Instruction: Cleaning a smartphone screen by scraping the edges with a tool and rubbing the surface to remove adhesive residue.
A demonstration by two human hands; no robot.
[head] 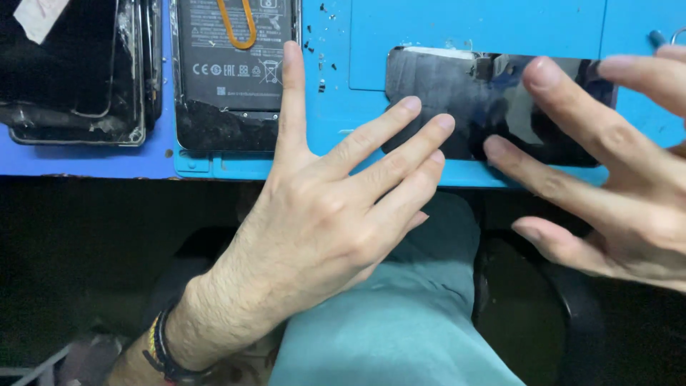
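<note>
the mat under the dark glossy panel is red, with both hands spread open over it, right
Not quite: the mat is blue, not red, as the head view shows. The rest holds: the dark glossy panel lies on it, and the left hand and right hand are spread open over it.

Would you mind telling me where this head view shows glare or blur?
Head view: the right hand is motion-blurred, the left hand sharper; the glossy dark panel on the blue mat mirrors pale reflections; below the table edge is deep shadow.
</note>
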